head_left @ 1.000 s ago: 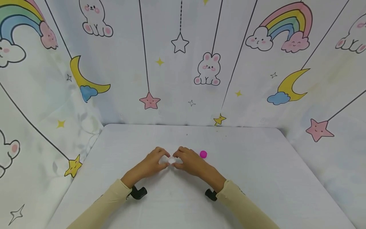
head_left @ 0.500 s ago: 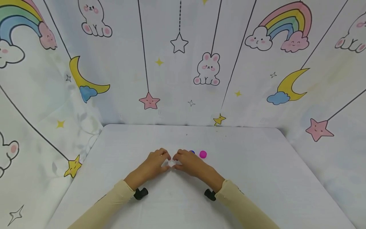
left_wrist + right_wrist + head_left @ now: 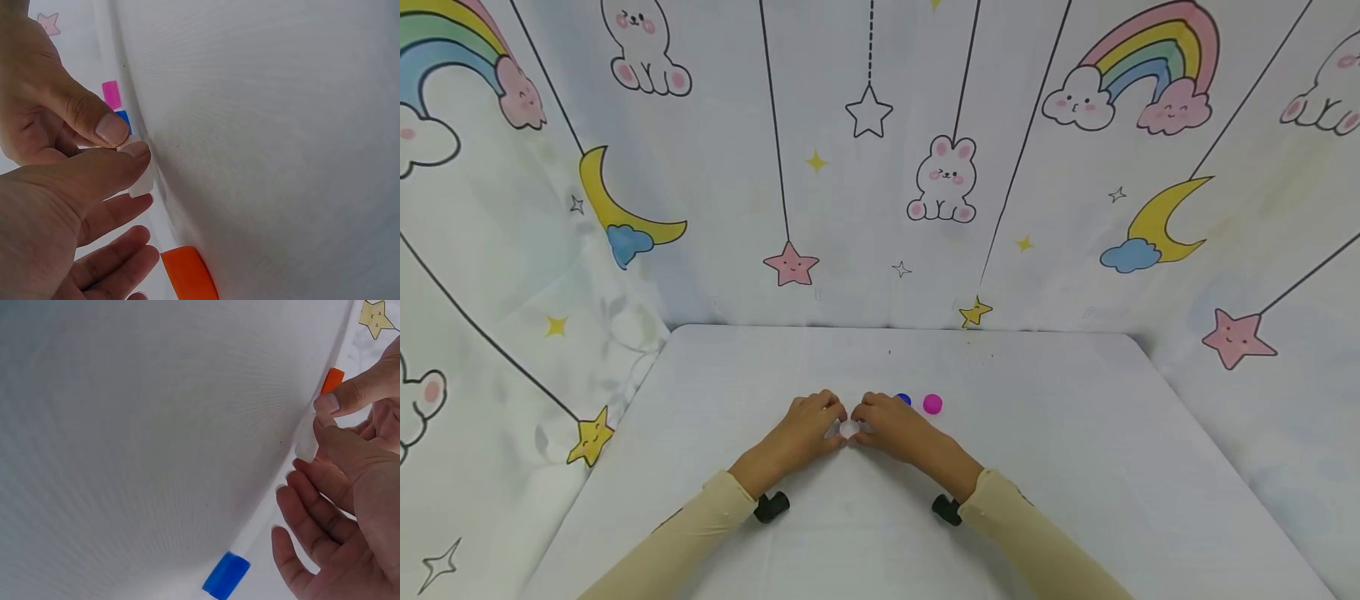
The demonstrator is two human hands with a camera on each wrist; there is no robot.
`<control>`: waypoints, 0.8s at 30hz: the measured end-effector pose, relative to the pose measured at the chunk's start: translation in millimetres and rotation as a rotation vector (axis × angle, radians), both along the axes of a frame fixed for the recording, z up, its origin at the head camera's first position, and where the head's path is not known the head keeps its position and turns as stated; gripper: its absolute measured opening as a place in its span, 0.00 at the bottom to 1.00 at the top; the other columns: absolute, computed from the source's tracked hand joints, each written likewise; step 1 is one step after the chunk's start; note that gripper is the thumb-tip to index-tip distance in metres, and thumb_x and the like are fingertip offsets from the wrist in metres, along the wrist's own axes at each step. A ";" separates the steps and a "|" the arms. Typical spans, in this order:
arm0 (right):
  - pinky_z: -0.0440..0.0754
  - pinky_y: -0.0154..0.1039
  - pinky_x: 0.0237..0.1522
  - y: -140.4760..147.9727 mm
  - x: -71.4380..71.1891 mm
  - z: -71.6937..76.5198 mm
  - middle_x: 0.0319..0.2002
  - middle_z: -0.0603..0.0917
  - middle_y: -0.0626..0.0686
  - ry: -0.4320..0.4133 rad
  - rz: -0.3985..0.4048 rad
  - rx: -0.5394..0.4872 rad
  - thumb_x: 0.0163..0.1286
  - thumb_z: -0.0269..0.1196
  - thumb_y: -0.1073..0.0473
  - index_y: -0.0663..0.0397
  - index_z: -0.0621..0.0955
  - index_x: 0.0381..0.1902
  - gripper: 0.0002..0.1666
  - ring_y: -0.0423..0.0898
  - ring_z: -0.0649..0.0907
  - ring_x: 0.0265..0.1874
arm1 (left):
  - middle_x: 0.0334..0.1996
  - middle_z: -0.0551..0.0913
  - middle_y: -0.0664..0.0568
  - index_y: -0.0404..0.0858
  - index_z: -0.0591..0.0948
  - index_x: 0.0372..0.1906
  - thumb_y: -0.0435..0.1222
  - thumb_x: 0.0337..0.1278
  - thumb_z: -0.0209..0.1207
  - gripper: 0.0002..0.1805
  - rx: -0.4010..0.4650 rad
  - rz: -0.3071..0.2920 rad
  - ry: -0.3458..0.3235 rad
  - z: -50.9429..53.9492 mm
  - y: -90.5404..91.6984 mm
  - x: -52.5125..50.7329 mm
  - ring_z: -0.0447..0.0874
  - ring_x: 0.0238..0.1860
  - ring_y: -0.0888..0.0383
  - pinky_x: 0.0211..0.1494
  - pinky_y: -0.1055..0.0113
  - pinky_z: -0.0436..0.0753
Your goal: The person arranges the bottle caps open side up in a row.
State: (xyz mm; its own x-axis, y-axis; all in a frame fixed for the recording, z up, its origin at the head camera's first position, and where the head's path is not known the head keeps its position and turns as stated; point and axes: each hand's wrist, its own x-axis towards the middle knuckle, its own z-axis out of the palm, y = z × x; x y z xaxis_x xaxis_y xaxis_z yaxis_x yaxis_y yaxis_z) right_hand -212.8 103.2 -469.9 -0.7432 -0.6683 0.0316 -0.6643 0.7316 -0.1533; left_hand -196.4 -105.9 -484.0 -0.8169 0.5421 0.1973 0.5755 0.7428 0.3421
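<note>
White piece (image 3: 849, 429) sits between my left hand (image 3: 808, 425) and right hand (image 3: 891, 423), both pinching it, barely parted; blue block (image 3: 905, 400) lies beyond it, rightward.

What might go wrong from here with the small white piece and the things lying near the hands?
The small white piece is pinched between the left hand and right hand, so it might slip if either grip loosens. If dropped, it may be hard to spot against the white tabletop. The blue piece lies near the right hand and the orange piece near the left; a sideways movement could knock either.
</note>
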 end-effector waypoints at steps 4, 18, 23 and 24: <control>0.84 0.34 0.54 -0.9 -0.1 -0.9 0.47 0.86 0.48 0.018 0.015 0.003 0.71 0.73 0.46 0.50 0.88 0.55 0.21 0.43 0.85 0.48 | 0.51 0.79 0.49 0.40 0.84 0.45 0.40 0.63 0.73 0.13 -0.019 -0.002 0.006 -0.5 -0.5 0.4 0.80 0.55 0.48 0.62 0.46 0.74; 0.84 0.35 0.49 -2.5 0.3 -3.7 0.45 0.86 0.49 0.065 0.038 0.006 0.70 0.73 0.45 0.50 0.89 0.53 0.21 0.43 0.85 0.45 | 0.51 0.79 0.49 0.40 0.84 0.46 0.42 0.63 0.73 0.13 -0.052 -0.005 0.027 -0.4 -2.1 1.6 0.80 0.53 0.49 0.61 0.46 0.74; 0.84 0.35 0.51 -3.3 1.1 -2.9 0.46 0.87 0.49 0.065 0.024 0.020 0.70 0.73 0.44 0.50 0.89 0.54 0.22 0.43 0.85 0.46 | 0.50 0.79 0.50 0.41 0.84 0.46 0.43 0.64 0.73 0.13 -0.052 -0.002 0.028 0.3 -2.3 2.1 0.80 0.52 0.49 0.61 0.46 0.74; 0.85 0.35 0.51 -3.5 1.1 -2.8 0.46 0.87 0.49 0.064 0.021 0.024 0.70 0.73 0.44 0.50 0.89 0.54 0.22 0.43 0.85 0.46 | 0.50 0.79 0.50 0.41 0.84 0.46 0.43 0.64 0.73 0.14 -0.053 -0.002 0.025 0.6 -2.1 2.2 0.80 0.52 0.49 0.61 0.46 0.74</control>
